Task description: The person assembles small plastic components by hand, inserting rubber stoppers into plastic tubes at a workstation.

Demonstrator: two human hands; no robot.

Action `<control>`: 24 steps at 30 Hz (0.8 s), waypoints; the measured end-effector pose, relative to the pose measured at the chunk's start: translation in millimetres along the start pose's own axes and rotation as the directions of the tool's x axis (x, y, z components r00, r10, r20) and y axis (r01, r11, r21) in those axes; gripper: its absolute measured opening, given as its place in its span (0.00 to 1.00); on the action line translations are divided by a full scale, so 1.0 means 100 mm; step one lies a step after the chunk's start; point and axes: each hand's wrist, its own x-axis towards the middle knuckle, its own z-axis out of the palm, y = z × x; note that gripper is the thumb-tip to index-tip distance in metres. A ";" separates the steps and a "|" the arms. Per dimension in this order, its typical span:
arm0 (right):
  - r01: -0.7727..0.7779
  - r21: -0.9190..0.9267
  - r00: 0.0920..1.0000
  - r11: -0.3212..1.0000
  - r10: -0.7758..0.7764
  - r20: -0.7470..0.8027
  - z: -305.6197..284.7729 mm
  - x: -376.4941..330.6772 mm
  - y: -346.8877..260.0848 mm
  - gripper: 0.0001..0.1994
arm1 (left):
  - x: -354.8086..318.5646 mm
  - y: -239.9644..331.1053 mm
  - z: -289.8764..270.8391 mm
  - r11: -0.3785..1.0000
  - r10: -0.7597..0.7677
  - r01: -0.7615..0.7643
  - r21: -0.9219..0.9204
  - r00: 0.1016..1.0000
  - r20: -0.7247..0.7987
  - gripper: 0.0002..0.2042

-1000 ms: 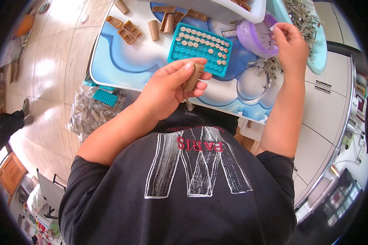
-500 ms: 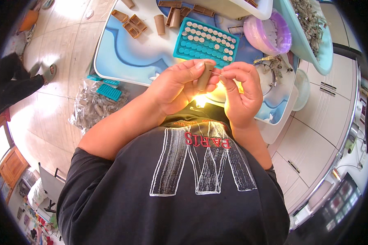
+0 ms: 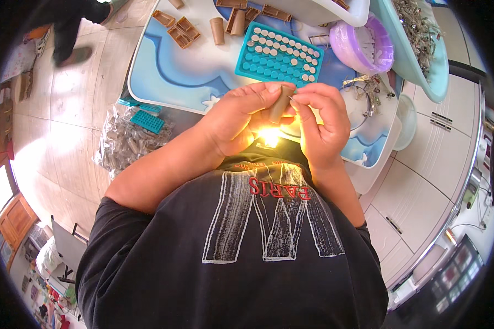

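Observation:
My left hand grips a small brownish tube between thumb and fingers, tilted over a bright lamp. Close beside the tube's upper part, my right hand pinches a thin, pale, wire-like piece whose tip points at the tube. Whether that tip touches or enters the tube I cannot tell. Just beyond my fingers lies a teal tray holding rows of small round pieces, many of them with white tops.
Brown tubes and brown divided boxes lie on the blue-white table. A purple basin and a pale teal basin stand at right. A plastic bag sits lower left. Another person's leg shows upper left.
My right fingertips have come nearer the tube, and less of the thin piece shows between them. The other person's legs have moved upward and right at upper left.

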 end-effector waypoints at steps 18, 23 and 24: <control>-0.003 -0.045 1.000 0.999 0.003 -0.003 -0.02 0.00 -0.07 0.05 | -0.04 0.00 0.11 0.999 -0.011 0.012 0.044 1.000 -0.016 0.14; 0.023 -0.082 1.000 0.996 -0.023 0.005 -0.02 0.00 -0.09 0.04 | -0.06 0.00 0.11 0.998 -0.017 0.018 0.056 1.000 -0.011 0.15; 0.028 -0.083 1.000 0.996 -0.027 0.007 -0.02 0.00 -0.08 0.04 | -0.07 0.00 0.12 0.998 -0.013 0.014 0.054 1.000 -0.017 0.15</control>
